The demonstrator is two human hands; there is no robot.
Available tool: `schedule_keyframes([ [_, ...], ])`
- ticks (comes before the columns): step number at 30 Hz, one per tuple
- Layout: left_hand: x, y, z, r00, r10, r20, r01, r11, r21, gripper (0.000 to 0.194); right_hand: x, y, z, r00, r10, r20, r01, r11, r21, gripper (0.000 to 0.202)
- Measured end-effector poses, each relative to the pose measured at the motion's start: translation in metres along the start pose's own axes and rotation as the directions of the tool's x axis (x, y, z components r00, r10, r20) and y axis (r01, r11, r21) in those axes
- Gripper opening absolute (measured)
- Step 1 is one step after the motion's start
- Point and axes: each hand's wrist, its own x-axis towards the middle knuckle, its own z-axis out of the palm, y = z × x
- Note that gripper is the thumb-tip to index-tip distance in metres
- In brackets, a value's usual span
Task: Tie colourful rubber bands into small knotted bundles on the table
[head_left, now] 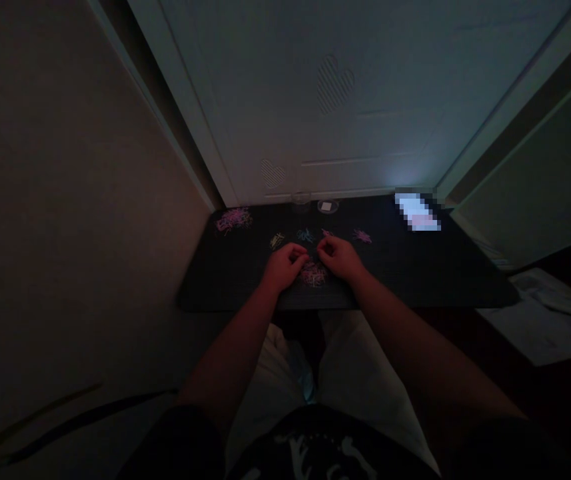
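My left hand (284, 267) is at the near middle of a dark table (405, 277), with thumb and fingertips drawn together in a pinch. Facing it, my right hand (342, 259) is pinched the same way. Whatever the fingertips hold, if anything, is too small and dim to make out. Just below and between the hands lies a mixed pile of small, thin coloured pieces (314, 275). Beyond the hands sit small piles: a yellowish pile (276, 240), a teal pile (306, 235), a pink pile (327, 233) partly behind my right hand, and a purple-pink pile (362, 236).
A larger pink-purple pile (234, 220) lies at the table's far left. Along the back stand a clear round container (301, 202) and a clear lid (328, 207) with a white square. A glowing, blurred-out device (418, 211) is at the back right. A white panel (275, 100) rises behind the table.
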Motion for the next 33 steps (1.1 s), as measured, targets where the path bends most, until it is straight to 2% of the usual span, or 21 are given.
schedule_keyframes([
  [14,0.0017,0.0002,-0.0031,0.997,0.062,-0.050,-0.055,0.991,0.123,0.019,-0.0001,0.0011,0.0004,1.000,0.004,0.001,-0.004,1.000,-0.007,0.009],
  [24,0.0019,-0.0049,-0.0009,0.998,0.057,-0.032,-0.055,0.995,0.083,0.021,0.0003,0.0010,-0.0002,1.000,0.002,0.020,-0.001,1.000,-0.022,0.011],
  [33,0.0011,-0.0004,-0.0018,0.999,0.031,-0.020,-0.030,0.996,0.081,0.021,-0.0004,-0.0007,-0.0005,1.000,0.001,0.009,-0.001,1.000,-0.026,0.009],
])
